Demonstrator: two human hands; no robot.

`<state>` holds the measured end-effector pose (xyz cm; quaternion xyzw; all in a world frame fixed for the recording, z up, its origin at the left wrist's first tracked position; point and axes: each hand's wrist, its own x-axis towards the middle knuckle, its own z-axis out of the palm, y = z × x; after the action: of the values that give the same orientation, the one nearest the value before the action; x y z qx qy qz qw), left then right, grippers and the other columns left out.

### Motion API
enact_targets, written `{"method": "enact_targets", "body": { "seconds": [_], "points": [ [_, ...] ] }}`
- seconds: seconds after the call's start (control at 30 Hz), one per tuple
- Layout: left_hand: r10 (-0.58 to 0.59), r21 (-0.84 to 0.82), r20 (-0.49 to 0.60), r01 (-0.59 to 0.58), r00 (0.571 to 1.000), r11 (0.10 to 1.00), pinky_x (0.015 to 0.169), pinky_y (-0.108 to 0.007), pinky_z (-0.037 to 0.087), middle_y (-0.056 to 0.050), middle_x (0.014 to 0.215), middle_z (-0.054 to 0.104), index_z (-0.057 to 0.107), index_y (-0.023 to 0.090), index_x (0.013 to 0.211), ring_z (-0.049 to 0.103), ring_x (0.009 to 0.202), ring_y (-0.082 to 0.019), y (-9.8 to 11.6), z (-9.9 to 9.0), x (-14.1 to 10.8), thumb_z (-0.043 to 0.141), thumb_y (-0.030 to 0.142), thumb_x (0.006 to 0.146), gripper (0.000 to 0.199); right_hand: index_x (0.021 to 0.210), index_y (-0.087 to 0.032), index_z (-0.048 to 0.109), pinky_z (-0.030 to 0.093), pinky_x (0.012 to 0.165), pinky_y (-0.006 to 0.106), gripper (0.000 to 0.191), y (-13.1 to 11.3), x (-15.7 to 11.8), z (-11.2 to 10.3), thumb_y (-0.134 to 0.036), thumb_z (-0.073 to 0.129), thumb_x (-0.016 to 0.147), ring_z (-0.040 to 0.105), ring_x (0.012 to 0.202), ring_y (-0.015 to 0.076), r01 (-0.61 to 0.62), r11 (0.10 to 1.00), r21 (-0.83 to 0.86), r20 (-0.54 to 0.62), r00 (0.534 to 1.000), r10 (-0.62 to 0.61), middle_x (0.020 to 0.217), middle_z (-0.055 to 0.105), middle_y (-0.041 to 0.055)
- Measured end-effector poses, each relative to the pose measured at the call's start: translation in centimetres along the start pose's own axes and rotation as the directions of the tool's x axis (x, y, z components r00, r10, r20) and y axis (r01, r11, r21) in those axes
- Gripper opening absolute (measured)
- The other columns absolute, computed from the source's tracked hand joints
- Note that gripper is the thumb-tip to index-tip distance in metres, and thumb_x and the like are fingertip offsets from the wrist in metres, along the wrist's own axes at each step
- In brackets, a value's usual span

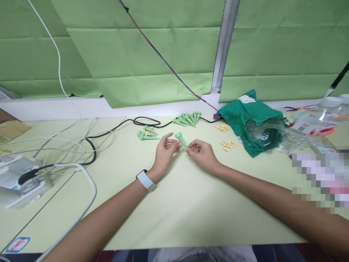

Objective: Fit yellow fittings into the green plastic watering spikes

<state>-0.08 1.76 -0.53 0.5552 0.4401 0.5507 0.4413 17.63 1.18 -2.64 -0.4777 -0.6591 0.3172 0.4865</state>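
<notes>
Spike point(183, 141): green plastic, raised between the two hands above the table point(177, 207); wide head far-left, narrow tip near-right
Long axis: slants from the left hand's side down toward the right fingertips; tilted, not upright
Right hand point(203, 154): thumb and fingers pinched on the narrow tip; grip closed on the spike
Left hand point(164, 154): nearer the wide head, thumb just beside it; index finger extended, others curled; contact, or a small piece in the fingers, cannot tell
Wrist: light-banded watch point(146, 181), left side
Left group point(142, 135): a few green spikes lying beyond the left hand, yellow bits at some heads
Back group point(183, 119): more green spikes, fanned out, beyond the held one
Yellow pieces: two small piles, nearer one point(229, 145) just beyond and right of the right hand, other point(221, 128) farther back
Bag point(257, 125): green plastic, torn open, right of both piles
Bottles point(313, 120): clear plastic, beside the bag
</notes>
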Motion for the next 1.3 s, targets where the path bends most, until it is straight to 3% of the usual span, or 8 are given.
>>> {"method": "enact_targets", "body": {
  "seconds": [0.1,0.17,0.4,0.6,0.77,0.87,1.0,1.3],
  "points": [
    [-0.005,0.162,0.179,-0.025,0.984,0.986,0.072,-0.029,0.051,-0.002,0.077,0.064,0.066,0.015,0.096,0.064,0.073,-0.016,0.4,0.3,-0.5,0.070,0.040,0.085,0.028,0.085,-0.019,0.070,0.038,0.058,0.025,0.015,-0.6,-2.3,-1.2,-0.032,0.074,0.078,0.049,0.060,0.0120,-0.029,0.999,0.014,0.112,0.993,0.027,0.072,0.064,-0.0014],
    [-0.031,0.196,0.246,-0.019,0.969,0.980,0.071,-0.028,0.050,-0.003,0.081,0.066,0.069,0.015,0.092,0.062,0.075,-0.016,0.7,0.4,-0.8,0.069,0.037,0.085,0.023,0.085,-0.019,0.072,0.037,0.056,0.025,0.017,-0.8,-2.9,-1.8,-0.035,0.071,0.082,0.049,0.058,0.0116,-0.075,0.995,0.064,0.189,0.980,0.062,0.069,0.063,-0.0017],
    [-0.177,0.120,0.432,0.138,0.884,0.983,0.078,-0.030,0.050,-0.008,0.099,0.072,0.069,0.015,0.120,0.065,0.088,-0.019,1.7,0.0,-0.8,0.067,0.026,0.082,0.040,0.083,-0.018,0.066,0.043,0.052,0.024,0.028,-0.7,-2.1,-2.6,-0.044,0.060,0.091,0.055,0.054,0.0102,-0.229,0.930,0.289,0.274,0.950,0.148,0.076,0.068,0.0019],
    [-0.156,0.234,0.489,0.044,0.858,0.971,0.077,-0.030,0.047,-0.006,0.093,0.071,0.070,0.016,0.120,0.064,0.088,-0.020,2.0,0.1,-0.9,0.064,0.028,0.084,0.038,0.085,-0.017,0.065,0.044,0.055,0.023,0.024,-0.8,-2.1,-2.8,-0.039,0.060,0.092,0.054,0.056,0.0097,-0.234,0.927,0.294,0.383,0.917,0.111,0.076,0.068,0.0025],
    [-0.146,0.318,0.471,-0.014,0.870,0.948,0.062,-0.026,0.040,0.002,0.072,0.058,0.068,0.018,0.113,0.055,0.067,-0.014,1.9,0.1,-0.8,0.068,0.033,0.084,0.032,0.086,-0.016,0.067,0.045,0.055,0.024,0.025,-0.8,-2.0,-3.0,-0.039,0.061,0.091,0.055,0.056,0.0107,-0.214,0.948,0.238,0.400,0.911,0.105,0.074,0.069,0.0033],
    [-0.164,0.280,0.508,0.019,0.846,0.960,0.067,-0.028,0.044,-0.001,0.079,0.064,0.068,0.017,0.105,0.060,0.074,-0.016,2.1,0.0,-0.8,0.068,0.031,0.083,0.025,0.085,-0.016,0.069,0.042,0.055,0.024,0.023,-1.1,-2.1,-3.1,-0.035,0.060,0.092,0.055,0.056,0.0110,-0.146,0.978,0.149,0.415,0.907,0.072,0.073,0.070,0.0028],
    [-0.176,0.248,0.528,0.047,0.831,0.968,0.072,-0.031,0.046,-0.004,0.085,0.069,0.069,0.017,0.102,0.063,0.079,-0.019,2.5,-0.2,-0.8,0.068,0.029,0.081,0.024,0.079,-0.017,0.072,0.038,0.057,0.024,0.021,-1.6,-2.5,-3.3,-0.027,0.059,0.092,0.054,0.058,0.0112,0.096,0.995,-0.011,0.357,0.930,-0.085,0.068,0.070,0.0005],
    [-0.213,0.181,0.592,0.129,0.777,0.975,0.073,-0.029,0.047,-0.002,0.075,0.067,0.069,0.019,0.098,0.064,0.075,-0.018,3.2,-0.3,-0.9,0.068,0.023,0.081,0.017,0.081,-0.019,0.069,0.035,0.058,0.026,0.020,-1.7,-3.6,-3.1,-0.026,0.056,0.095,0.054,0.056,0.0134,0.397,0.880,-0.260,0.302,0.899,-0.316,0.066,0.067,0.0021]
  ]
}}
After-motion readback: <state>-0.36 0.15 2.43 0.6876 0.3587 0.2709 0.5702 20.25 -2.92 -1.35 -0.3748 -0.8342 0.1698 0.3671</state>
